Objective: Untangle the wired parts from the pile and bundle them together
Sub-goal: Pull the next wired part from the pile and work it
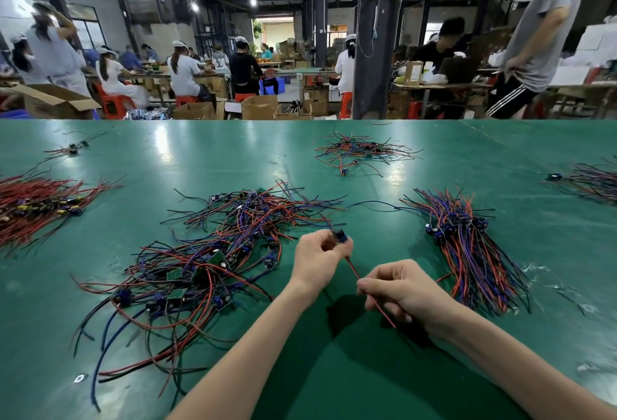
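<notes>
A tangled pile (213, 262) of red, blue and black wires with small green boards lies on the green table (334, 369), left of centre. My left hand (319, 257) pinches one wired part (341, 236), a small blue component, just right of the pile. A red wire (353, 267) runs from that part down to my right hand (399, 289), which pinches it between thumb and fingers; the wire's end pokes out below that hand. To the right lies a combed bundle (467, 246) of the same parts, wires fanned out toward me.
A red-wire bundle (33, 205) lies at the left edge, a smaller tangle (360, 150) farther back, another bundle (591, 182) at the far right. Beyond the table, seated workers (182, 72), cardboard boxes (258, 107) and a standing person (537, 35) on the right.
</notes>
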The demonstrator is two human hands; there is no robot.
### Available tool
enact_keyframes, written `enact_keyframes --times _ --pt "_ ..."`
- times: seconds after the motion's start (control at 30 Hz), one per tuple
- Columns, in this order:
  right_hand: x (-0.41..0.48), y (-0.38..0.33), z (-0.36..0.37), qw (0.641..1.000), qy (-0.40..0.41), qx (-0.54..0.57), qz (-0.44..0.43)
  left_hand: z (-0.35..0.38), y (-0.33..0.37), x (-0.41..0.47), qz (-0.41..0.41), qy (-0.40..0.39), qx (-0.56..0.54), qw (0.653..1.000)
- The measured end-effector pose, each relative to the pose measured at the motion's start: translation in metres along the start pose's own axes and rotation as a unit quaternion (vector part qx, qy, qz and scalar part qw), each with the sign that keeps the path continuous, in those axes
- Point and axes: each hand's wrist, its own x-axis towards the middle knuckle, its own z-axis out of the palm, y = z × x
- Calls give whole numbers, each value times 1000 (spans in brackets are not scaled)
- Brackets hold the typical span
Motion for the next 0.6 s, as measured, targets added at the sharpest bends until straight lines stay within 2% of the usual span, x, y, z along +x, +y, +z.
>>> enact_keyframes --times 0.33,0.47,0.6 --pt "-7 -6 8 999 -31 -20 -23 -25 -4 19 -16 109 -12 994" --pt "-9 -7 7 998 -52 -30 -27 -21 -3 15 -18 99 -16 995" --pt "-14 -6 3 993 -108 -37 -9 -13 -1 9 -42 48 -46 997"
